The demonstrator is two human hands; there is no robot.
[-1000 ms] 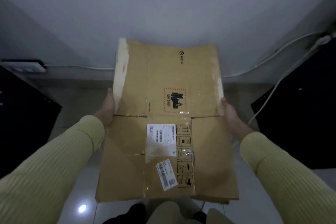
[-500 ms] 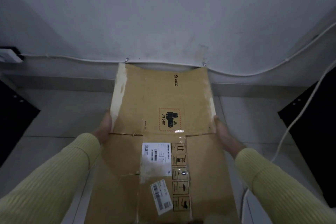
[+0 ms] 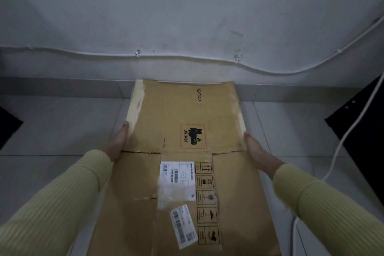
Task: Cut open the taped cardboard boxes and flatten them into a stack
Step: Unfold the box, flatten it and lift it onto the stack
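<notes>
The flattened brown cardboard box (image 3: 187, 172) stretches from 6 to 12 o'clock. The left hand (image 3: 118, 143) at 9 and the right hand (image 3: 256, 153) at 3 o'clock each keep the grip clamped on a side edge, probably to lay it level. Below it is the grey tiled floor (image 3: 62, 131), beyond it the grey wall (image 3: 187, 6) with a white cable (image 3: 83, 53)

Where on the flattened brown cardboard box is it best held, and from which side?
The two long side edges, near the middle fold, one hand from each side. The flattened brown cardboard box is a wide, thin sheet creased across its middle, so a one-sided grip would likely let it sag. The left hand and right hand hold it there.
</notes>
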